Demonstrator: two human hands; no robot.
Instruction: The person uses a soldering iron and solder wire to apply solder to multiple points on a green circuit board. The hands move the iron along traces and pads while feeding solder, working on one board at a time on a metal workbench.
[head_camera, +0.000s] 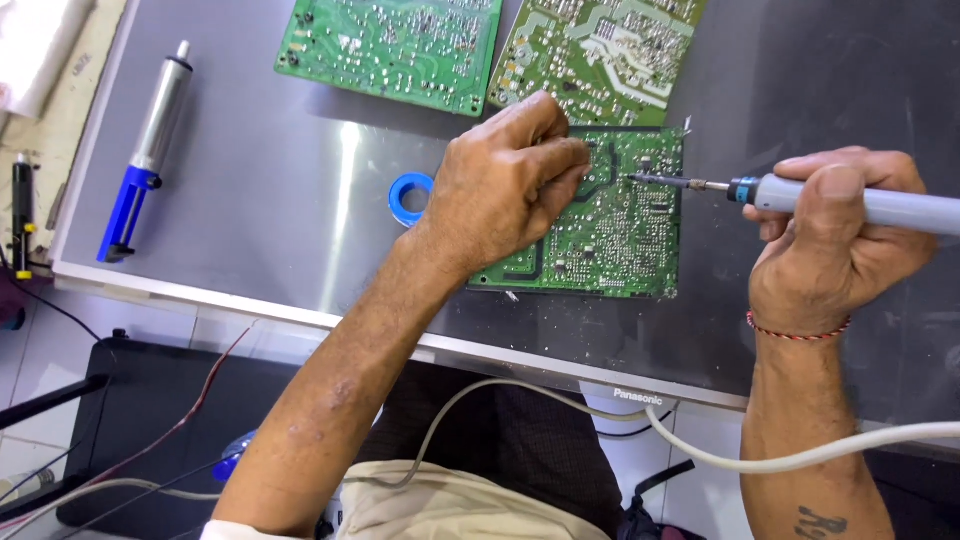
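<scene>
A green circuit board (620, 235) lies solder-side up on a grey flat panel (260, 190). My left hand (505, 185) rests on the board's left part, fingers curled and pinched near its upper edge; whether they hold anything is hidden. My right hand (835, 245) grips a grey soldering iron (800, 195), its metal tip touching the board near the top. A white cord (760, 462) runs from the iron side across below the panel.
Two more green circuit boards (395, 45) (600, 55) lie at the panel's far edge. A blue ring of solder wire (410, 198) sits left of my hand. A blue and silver desoldering pump (145, 150) lies at far left. A black box (130, 420) and wires are below.
</scene>
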